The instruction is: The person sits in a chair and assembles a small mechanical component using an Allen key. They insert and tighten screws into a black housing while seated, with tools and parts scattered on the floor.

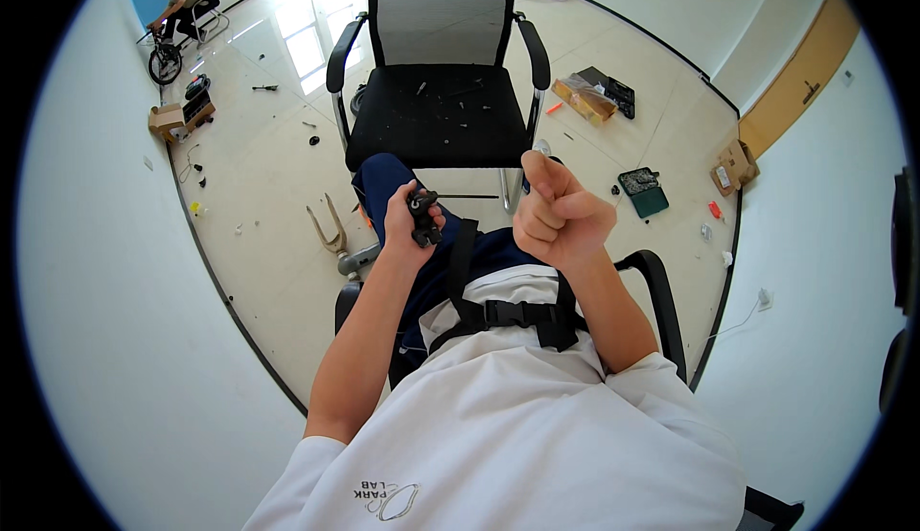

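Observation:
My left hand [399, 228] is wrapped round a small black part [423, 217] with a ring-like upper end, possibly a bicycle component; its exact kind is unclear. It is held above my left thigh. To the right, my right hand [563, 215] is raised over my lap with its fingers curled and the thumb pressed against them. Whatever it pinches, if anything, is hidden or too small to make out. In front of both hands stands a black office chair [431, 143], with several small metal pieces scattered on its seat.
A bicycle fork [335, 236] and grey cylinder [360, 259] are left of my knee. To the right are an open green case [649, 202], a black toolbox [619, 98] and a cardboard box [736, 169]. Far left, a person [184, 6] sits by a bicycle [165, 59].

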`<act>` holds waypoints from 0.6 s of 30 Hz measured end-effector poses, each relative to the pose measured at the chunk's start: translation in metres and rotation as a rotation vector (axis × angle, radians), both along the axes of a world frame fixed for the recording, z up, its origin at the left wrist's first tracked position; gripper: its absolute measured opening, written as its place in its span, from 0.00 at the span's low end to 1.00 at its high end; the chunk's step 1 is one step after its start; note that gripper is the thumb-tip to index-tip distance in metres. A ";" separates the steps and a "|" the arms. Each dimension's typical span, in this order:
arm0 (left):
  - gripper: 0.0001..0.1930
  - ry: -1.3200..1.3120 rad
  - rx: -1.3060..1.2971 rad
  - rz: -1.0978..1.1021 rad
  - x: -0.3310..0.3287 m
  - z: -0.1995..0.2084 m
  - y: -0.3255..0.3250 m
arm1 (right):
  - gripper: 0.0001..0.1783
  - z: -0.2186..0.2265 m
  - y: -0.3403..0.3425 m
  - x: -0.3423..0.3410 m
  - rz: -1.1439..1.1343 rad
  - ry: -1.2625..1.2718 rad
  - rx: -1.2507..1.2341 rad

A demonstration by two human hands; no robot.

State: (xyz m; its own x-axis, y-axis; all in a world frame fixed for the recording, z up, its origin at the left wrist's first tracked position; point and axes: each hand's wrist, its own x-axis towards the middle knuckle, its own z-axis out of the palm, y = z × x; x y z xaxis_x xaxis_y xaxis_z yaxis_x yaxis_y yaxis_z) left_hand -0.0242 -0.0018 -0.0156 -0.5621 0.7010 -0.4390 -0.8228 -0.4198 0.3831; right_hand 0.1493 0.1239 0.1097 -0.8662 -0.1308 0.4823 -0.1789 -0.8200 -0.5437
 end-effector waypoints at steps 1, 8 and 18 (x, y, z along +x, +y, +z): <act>0.11 -0.002 0.003 -0.001 0.000 -0.001 0.000 | 0.10 0.000 -0.001 0.001 -0.023 -0.008 0.021; 0.11 0.004 -0.011 -0.007 0.000 0.001 -0.001 | 0.09 0.003 -0.011 0.007 -0.288 -0.253 0.190; 0.12 -0.003 -0.022 0.011 0.003 0.005 0.000 | 0.11 -0.006 0.002 0.000 -0.002 -0.055 -0.073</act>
State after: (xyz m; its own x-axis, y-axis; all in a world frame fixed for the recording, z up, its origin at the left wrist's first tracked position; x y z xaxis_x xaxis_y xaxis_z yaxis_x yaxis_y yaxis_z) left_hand -0.0212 -0.0021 -0.0110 -0.5679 0.6851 -0.4561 -0.8196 -0.4201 0.3895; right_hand 0.1497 0.1256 0.1038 -0.8918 -0.0948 0.4424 -0.1525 -0.8576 -0.4912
